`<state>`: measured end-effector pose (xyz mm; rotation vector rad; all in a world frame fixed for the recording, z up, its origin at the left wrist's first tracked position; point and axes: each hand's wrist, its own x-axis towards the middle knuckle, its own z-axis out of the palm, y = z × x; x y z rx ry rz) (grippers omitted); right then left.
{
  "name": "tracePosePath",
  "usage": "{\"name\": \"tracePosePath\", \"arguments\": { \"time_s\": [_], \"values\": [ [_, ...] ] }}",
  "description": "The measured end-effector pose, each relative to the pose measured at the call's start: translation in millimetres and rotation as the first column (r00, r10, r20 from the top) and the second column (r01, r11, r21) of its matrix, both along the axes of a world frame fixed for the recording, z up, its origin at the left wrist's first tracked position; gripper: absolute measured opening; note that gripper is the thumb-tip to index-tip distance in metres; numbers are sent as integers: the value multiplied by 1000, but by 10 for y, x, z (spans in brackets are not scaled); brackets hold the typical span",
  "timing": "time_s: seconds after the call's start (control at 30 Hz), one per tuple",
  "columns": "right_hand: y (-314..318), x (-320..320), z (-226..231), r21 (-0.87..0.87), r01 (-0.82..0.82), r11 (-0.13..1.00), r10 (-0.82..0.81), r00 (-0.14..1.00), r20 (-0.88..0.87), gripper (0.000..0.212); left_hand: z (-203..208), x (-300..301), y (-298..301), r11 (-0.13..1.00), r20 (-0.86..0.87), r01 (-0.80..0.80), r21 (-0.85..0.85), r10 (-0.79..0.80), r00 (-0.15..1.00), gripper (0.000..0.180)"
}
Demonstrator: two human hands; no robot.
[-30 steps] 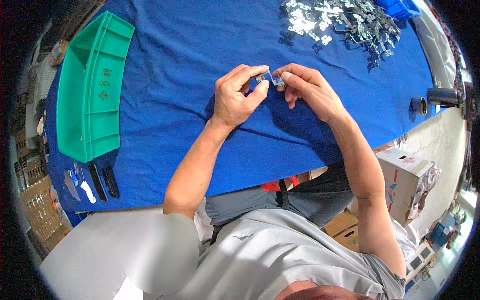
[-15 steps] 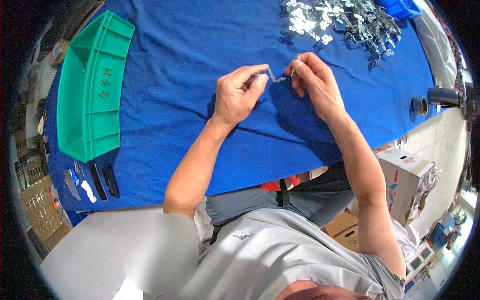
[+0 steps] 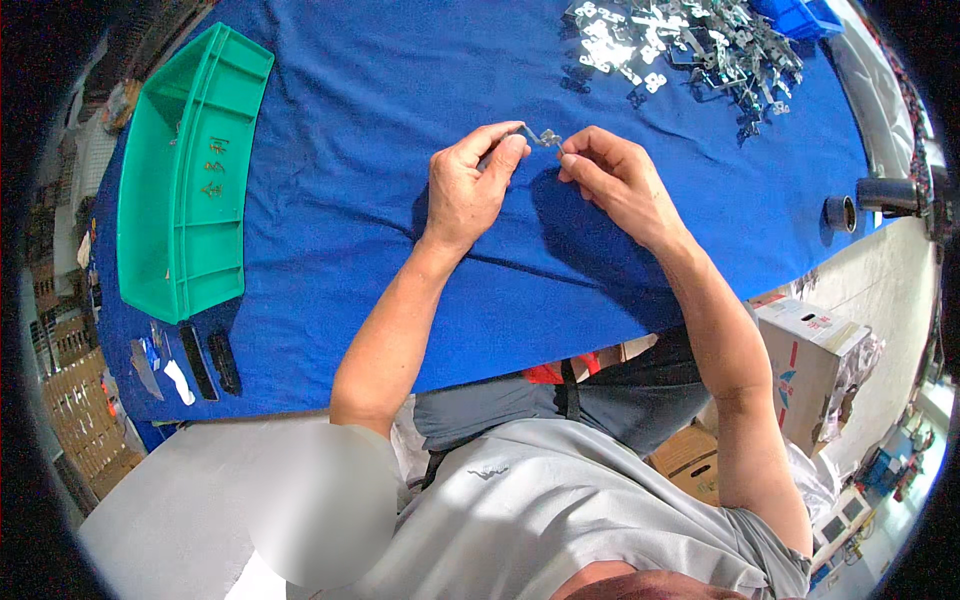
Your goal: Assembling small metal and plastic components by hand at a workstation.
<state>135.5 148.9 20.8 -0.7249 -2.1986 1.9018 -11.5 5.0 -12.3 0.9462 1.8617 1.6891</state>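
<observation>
Above the bench (image 3: 340, 240), the left hand (image 3: 468, 195) pinches a small metal bracket (image 3: 547, 137); the right hand (image 3: 622, 187), grip narrow, is at its other end, whether clasping I cannot tell. This looks like fingertip work, next calling for steady left support.

Over on the left, a green bin (image 3: 215, 245) sits along the blue-clothed bench (image 3: 330, 250), two dark strips (image 3: 198, 365) just below it, a white scrap (image 3: 179, 382) beside them! Far right, a black cylinder (image 3: 887, 193) at the edge; lower down, a white carton (image 3: 800, 365) near a brown box (image 3: 688, 460).
</observation>
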Motion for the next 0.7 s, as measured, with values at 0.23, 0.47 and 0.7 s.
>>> {"name": "tracePosePath", "arguments": {
  "time_s": [0.23, 0.47, 0.7],
  "values": [
    [15, 11, -77, 203, -32, 979, 26, 999, 31, 20, 16, -12, -19, 998, -221, 42, 56, -29, 975, 24],
    [42, 7, -49, 52, -43, 998, 43, 999, -3, 23, 65, 16, -22, 994, -260, 77, 75, -56, 964, 29],
    [86, -1, -21, -262, -55, 964, 53, 998, -16, 23, 45, 15, -12, 990, -276, 113, 79, -88, 957, 29]
  ]
}}
